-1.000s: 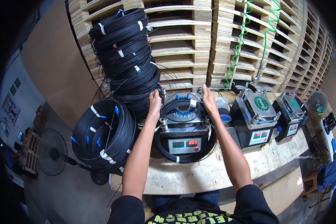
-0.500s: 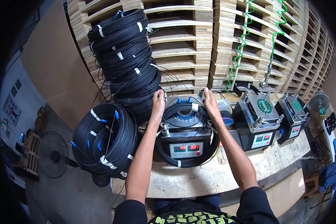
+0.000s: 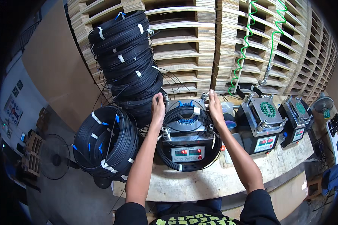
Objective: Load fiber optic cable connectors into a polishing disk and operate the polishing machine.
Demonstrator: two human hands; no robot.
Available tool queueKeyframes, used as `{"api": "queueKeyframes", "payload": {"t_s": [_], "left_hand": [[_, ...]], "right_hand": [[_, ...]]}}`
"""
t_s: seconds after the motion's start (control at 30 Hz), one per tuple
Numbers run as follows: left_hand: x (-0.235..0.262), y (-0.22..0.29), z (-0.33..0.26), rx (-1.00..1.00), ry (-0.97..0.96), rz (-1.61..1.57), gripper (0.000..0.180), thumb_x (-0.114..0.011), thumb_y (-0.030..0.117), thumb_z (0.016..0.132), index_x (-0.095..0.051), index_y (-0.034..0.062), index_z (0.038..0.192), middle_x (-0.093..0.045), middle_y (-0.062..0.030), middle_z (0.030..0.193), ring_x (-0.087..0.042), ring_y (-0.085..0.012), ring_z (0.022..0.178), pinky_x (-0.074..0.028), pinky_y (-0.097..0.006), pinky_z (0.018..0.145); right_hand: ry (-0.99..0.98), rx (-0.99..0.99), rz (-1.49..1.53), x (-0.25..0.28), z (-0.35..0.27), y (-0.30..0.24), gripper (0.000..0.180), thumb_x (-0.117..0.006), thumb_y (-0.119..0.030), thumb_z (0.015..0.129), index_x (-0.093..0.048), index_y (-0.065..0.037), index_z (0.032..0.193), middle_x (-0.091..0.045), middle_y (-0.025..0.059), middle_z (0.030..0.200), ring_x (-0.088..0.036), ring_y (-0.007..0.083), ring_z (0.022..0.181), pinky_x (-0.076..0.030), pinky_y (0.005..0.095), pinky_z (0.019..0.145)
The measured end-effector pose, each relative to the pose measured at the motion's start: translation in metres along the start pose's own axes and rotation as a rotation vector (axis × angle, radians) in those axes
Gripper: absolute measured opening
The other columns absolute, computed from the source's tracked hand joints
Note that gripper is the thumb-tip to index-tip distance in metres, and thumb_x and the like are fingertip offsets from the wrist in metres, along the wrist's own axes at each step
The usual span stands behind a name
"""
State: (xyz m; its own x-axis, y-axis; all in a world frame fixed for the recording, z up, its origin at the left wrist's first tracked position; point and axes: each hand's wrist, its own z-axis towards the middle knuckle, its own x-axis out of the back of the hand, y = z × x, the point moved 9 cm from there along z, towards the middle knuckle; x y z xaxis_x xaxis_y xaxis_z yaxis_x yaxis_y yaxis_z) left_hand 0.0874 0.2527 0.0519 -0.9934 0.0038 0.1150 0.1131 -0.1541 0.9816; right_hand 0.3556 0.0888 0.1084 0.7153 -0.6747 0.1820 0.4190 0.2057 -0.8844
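Both hands have been shifted slightly since a second ago: from gripping the coil's upper edge to resting at the rear corners of the machine (image 3: 187, 138).

Left hand (image 3: 158, 107) is laid flat against the left rear post, fingers together and extended, not pinching anything. Right hand (image 3: 215, 106) is placed the same way at the right rear post, fingers pressed together, palm inward.

Coil (image 3: 187, 120) is now seated on the machine's top, blue connectors bunched at its centre; a larger black loop (image 3: 189, 164) is draped around the machine base on the bench (image 3: 199, 183).

Judgement: the coil appears to have been settled in place, and the hands look to be steadying or aligning it rather than carrying it. Whether anything is clamped cannot be told.

Nearby: a stack of tied black coils (image 3: 127, 60) is piled behind left, more coils (image 3: 105, 146) hang off the bench's left end. Two similar machines (image 3: 261, 122) sit idle to the right, untouched.
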Motion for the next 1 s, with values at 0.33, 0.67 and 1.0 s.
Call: {"api": "queueKeyframes", "payload": {"t_s": [0.33,0.67,1.0], "left_hand": [[-0.008,0.001,-0.002,0.039,-0.126,-0.034,0.073,-0.038,0.068,0.099,-0.044,0.0096,0.143,-0.059,-0.0111,0.099,-0.057,-0.0166,0.078,-0.051,-0.031,0.069],[0.0,0.015,-0.019,0.089,-0.041,-0.047,0.075,-0.039,0.073,0.096,-0.045,0.0142,0.142,-0.054,-0.0087,0.099,-0.056,-0.0158,0.077,-0.047,-0.03,0.068],[0.002,0.048,-0.05,0.008,-0.267,-0.026,0.055,-0.049,0.043,0.105,-0.041,0.0092,0.148,-0.06,-0.0088,0.109,-0.057,-0.0153,0.088,-0.047,-0.03,0.084]], "right_hand": [[0.022,-0.097,-0.104,0.002,-0.003,-0.002,0.071,-0.029,-0.055,0.106,-0.046,0.004,0.142,-0.052,0.0297,0.14,-0.046,0.0438,0.134,-0.035,0.0432,0.111],[-0.054,-0.229,0.09,0.002,-0.003,0.013,0.068,-0.035,-0.054,0.106,-0.051,0.004,0.138,-0.061,0.0134,0.114,-0.057,0.0179,0.086,-0.045,0.0316,0.077],[-0.023,-0.174,-0.005,-0.004,0.003,0.021,0.056,-0.033,-0.05,0.106,-0.055,0.001,0.113,-0.06,0.0254,0.092,-0.06,0.0403,0.087,-0.046,0.0456,0.081]]}}
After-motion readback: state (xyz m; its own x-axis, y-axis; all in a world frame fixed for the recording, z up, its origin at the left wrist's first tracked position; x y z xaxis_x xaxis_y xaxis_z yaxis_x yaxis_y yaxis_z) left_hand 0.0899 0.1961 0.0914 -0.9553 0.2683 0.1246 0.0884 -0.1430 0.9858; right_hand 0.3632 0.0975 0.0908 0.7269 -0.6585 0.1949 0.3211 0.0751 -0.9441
